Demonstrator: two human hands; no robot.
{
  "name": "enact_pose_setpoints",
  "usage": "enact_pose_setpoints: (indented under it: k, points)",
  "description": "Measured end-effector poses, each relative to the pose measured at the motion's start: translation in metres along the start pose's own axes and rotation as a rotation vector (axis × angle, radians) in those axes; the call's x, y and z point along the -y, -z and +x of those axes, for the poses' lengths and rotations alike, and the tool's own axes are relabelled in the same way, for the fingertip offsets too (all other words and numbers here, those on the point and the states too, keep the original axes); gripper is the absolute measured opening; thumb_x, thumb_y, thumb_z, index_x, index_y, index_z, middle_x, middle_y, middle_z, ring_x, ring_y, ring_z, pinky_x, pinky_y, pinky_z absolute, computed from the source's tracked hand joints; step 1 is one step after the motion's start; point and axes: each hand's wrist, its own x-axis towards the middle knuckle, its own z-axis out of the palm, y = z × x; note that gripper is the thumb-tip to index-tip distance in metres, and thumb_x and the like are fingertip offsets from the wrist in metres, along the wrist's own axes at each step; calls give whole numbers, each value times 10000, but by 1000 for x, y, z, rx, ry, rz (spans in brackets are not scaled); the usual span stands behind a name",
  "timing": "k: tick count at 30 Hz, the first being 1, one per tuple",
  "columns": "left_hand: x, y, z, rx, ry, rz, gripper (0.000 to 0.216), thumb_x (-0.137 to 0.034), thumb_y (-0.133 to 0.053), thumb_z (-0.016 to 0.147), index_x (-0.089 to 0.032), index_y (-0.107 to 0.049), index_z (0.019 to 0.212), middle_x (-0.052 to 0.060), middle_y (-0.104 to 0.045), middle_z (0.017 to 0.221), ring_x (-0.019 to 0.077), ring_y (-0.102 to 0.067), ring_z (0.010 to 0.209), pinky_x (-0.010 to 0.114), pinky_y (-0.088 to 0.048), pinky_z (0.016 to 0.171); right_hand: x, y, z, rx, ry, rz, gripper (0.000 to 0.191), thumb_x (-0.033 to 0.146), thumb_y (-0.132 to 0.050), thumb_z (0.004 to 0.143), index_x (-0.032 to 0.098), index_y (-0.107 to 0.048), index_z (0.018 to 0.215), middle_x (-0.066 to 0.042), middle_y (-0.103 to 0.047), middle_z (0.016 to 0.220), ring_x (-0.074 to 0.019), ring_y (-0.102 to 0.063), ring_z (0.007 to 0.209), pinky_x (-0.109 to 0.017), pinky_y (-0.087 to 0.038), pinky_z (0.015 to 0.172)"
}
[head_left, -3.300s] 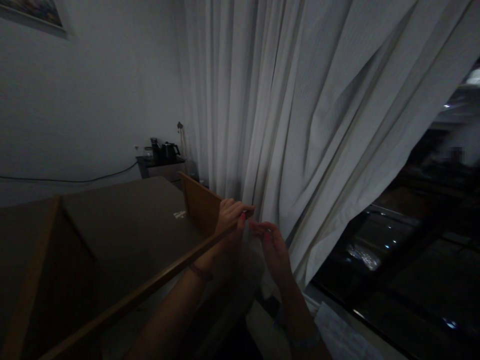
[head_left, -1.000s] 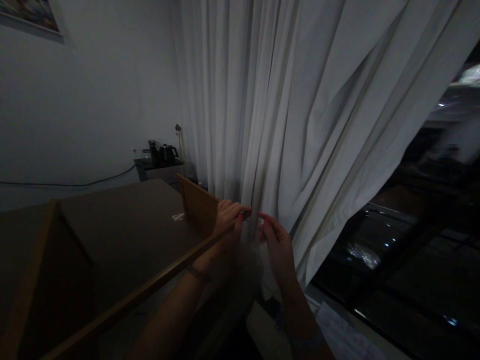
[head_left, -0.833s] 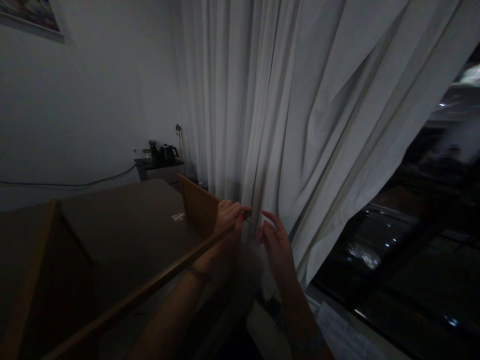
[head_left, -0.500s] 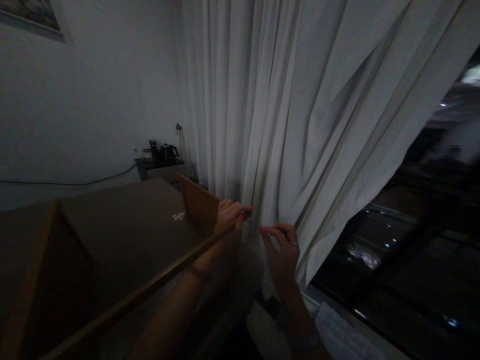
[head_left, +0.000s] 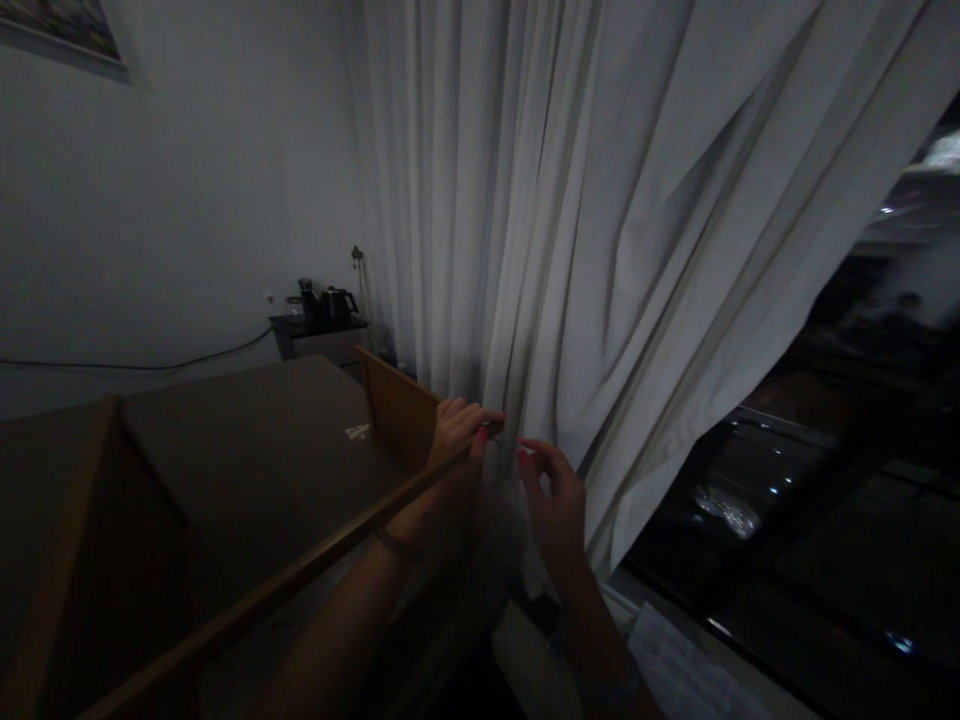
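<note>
A brown wooden frame (head_left: 322, 550), made of a long rail and upright panels, stretches from the lower left toward the curtain. My left hand (head_left: 457, 432) is closed around its far corner, fingers over the top edge and thumb near the end. Just right of that corner, my right hand (head_left: 556, 490) pinches with thumb and index finger at a thin rod (head_left: 508, 441) that points toward the corner. The rod is faint in the dim light, and its exact kind cannot be made out. My left fingers partly hide where it meets the wood.
A brown tabletop (head_left: 247, 430) lies beyond the frame, with a pale patch (head_left: 358, 432) on it. A long pale curtain (head_left: 540, 220) hangs close behind my hands. A small dark stand (head_left: 322, 326) holds a black kettle (head_left: 337, 302). Dark glass (head_left: 795, 520) is at right.
My right hand has turned slightly, its fingers curling and shifting a little up and left near the rod. My left hand stays on the frame's corner.
</note>
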Motion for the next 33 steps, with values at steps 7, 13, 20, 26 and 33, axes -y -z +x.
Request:
enact_pose_setpoints:
  k: [7, 13, 20, 26, 33]
  points:
    - [-5, 2, 2, -19, -28, 25, 497, -399, -208, 962, -200, -662, 930, 46, -681, 767, 207, -532, 760, 401, -370, 796, 4, -6, 6, 173, -471, 620, 287, 367, -641, 820, 242, -589, 1073, 70, -516, 641, -78, -476, 545, -186, -395, 523]
    - [-2, 0, 2, -24, -28, 26, 477, -397, -226, 957, -206, -661, 907, 39, -688, 749, 206, -536, 743, 398, -363, 769, -6, -4, -1, 62, -124, 261, 116, 316, -567, 892, 245, -638, 949, 30, -602, 712, -112, -581, 654, -228, -482, 617]
    - [0, -1, 1, -15, -32, 24, 473, -378, -213, 955, -210, -654, 925, 41, -694, 758, 210, -546, 754, 409, -363, 799, -21, 8, 0, 88, 527, -228, 231, 159, -525, 924, 266, -640, 1094, -32, -687, 925, -163, -639, 868, -316, -537, 773]
    - [-3, 1, 2, -10, -33, 24, 449, -349, -227, 951, -207, -652, 933, 47, -687, 764, 212, -542, 753, 406, -372, 806, -25, 18, 1, 206, 618, -266, 330, 148, -589, 896, 258, -591, 1206, -60, -678, 1065, -173, -632, 1008, -336, -543, 865]
    - [-3, 2, 1, -6, -25, 17, 441, -359, -243, 951, -214, -659, 927, 40, -687, 769, 208, -542, 759, 403, -374, 808, -19, 18, -1, 160, 537, -209, 332, 162, -601, 892, 269, -625, 1206, -40, -712, 1011, -157, -669, 899, -296, -560, 795]
